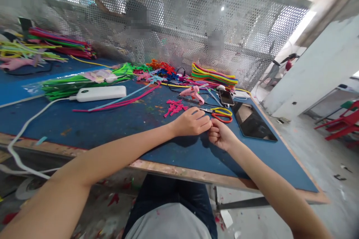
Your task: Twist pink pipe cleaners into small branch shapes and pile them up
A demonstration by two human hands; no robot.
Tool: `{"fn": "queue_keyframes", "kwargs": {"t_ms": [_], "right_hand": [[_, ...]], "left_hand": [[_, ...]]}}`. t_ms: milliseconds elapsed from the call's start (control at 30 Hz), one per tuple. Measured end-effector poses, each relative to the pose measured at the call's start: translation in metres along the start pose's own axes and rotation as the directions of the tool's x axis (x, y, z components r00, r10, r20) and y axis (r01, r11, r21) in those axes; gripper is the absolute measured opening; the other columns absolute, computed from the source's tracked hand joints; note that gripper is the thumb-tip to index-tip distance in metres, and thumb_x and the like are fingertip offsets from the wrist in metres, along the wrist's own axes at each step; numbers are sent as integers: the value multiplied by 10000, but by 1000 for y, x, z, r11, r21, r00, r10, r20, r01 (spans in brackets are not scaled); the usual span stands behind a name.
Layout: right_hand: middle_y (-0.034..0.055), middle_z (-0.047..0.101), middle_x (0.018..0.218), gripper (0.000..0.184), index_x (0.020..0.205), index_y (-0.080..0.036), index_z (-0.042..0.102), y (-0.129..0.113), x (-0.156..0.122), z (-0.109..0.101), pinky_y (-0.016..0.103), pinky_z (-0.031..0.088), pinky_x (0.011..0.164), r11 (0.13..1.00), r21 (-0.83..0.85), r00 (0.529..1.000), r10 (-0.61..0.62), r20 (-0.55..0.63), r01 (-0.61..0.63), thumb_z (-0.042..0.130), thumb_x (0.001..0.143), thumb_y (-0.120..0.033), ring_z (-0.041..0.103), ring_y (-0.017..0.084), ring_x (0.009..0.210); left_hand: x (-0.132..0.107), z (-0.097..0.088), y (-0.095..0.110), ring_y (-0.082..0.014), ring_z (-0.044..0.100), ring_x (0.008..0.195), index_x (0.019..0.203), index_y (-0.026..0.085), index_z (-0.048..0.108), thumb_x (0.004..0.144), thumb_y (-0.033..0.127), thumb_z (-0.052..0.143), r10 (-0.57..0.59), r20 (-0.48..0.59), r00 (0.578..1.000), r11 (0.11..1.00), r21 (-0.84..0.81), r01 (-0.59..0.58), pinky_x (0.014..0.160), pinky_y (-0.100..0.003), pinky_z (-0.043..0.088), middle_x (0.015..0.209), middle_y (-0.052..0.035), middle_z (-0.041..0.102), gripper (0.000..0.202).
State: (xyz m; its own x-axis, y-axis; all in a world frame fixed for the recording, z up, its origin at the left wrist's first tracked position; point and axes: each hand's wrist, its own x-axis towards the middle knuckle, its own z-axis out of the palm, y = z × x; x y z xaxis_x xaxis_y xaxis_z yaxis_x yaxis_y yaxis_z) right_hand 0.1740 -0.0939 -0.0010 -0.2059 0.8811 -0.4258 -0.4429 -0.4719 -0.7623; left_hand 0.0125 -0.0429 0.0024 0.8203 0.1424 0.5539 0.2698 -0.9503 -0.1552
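Observation:
My left hand (pixel 193 121) and my right hand (pixel 220 134) meet fingertip to fingertip just above the blue table top (pixel 112 123). Both have their fingers curled and pressed together around something too small to name. Just beyond them lie scissors (pixel 220 114) with yellow and red handles. A small heap of pink twisted pieces (pixel 174 106) sits to the left of the scissors. A pink glue gun (pixel 193 93) rests a little farther back.
A dark tablet (pixel 252 122) and a phone (pixel 226 98) lie at the right. Bundles of coloured pipe cleaners (pixel 214 74) and green ones in a bag (pixel 84 82) line the back, by a white power strip (pixel 101 93). A perforated metal screen (pixel 179 18) stands behind. Red chairs (pixel 343 121) stand far right.

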Motion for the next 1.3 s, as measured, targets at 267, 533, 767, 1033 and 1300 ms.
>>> {"fn": "queue_keyframes", "kwargs": {"t_ms": [267,533,767,1033,1300], "right_hand": [[-128,202,363,243,567,-190,362,3,3,0,129,118,291,999,-48,999,-17,-44,15,446,791,-235,108,21,300],[-112,309,342,205,558,-179,422,7,3,2,140,110,301,971,-168,972,-192,-134,168,574,672,-255,180,15,286],[-113,307,366,202,553,-179,421,10,2,3,148,119,308,964,-202,975,-197,-102,173,563,660,-275,164,13,300],[-89,331,336,261,513,-190,417,15,9,1,180,133,308,886,-338,913,-381,-145,316,573,673,-326,222,34,291],[-76,330,383,311,545,-195,445,20,15,-2,212,161,356,767,-462,836,-541,-92,446,538,751,-408,250,59,343]], "left_hand": [[0,0,-1,-198,513,866,851,196,607,909,215,302,-45,72,996,997,-62,49,885,-404,336,834,-95,615,311],[1,2,0,-193,509,899,843,200,614,897,185,335,-87,-5,996,996,-4,87,916,-412,309,854,-82,634,285],[-1,4,1,-192,511,911,864,203,615,883,224,383,-61,-10,998,997,50,62,898,-398,301,874,-70,647,234],[-1,6,0,-176,538,838,875,164,621,909,263,359,-115,-16,993,990,79,116,801,-351,318,828,-72,651,282],[5,6,6,-173,566,802,844,152,627,881,272,416,-416,46,908,845,-349,405,718,-293,371,862,-61,650,245]]}}
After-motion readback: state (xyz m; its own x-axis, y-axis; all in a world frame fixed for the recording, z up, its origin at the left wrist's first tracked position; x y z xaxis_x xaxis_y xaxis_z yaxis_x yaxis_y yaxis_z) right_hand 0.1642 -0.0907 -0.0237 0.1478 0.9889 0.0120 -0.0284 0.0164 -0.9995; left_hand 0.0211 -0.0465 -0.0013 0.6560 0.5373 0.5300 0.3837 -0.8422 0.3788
